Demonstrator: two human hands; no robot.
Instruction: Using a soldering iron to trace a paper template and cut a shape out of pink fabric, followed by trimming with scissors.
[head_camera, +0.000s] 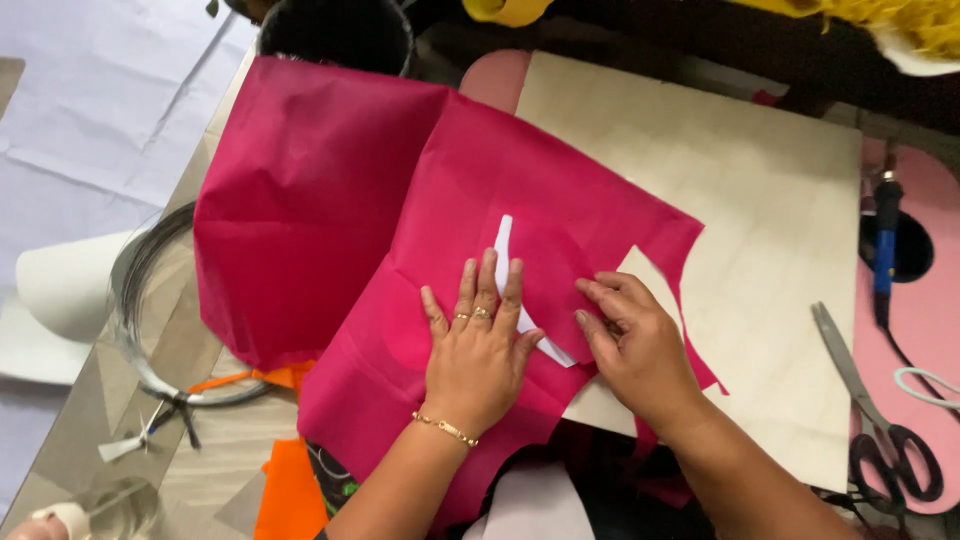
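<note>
A: Wire coil (150, 300) is being left at 9 o'clock. Why's the white template (512, 290) being pinned by the left hand (478, 350), fingers spread flat?

B: So it's being kept steady on the magenta fabric (400, 220), centre. The fabric's edge at 3 o'clock is being pinched by the right hand (630, 345).

Your pink cloth (330, 210) lies spread out flat, partly on the bench and partly on the pale wooden board (760, 230). It has soft folds, and its right edge is cut in a jagged step. A thin, curved white paper shape (505, 250) lies on top of the cloth, near the middle. One end of it sticks out past your fingers.
</note>
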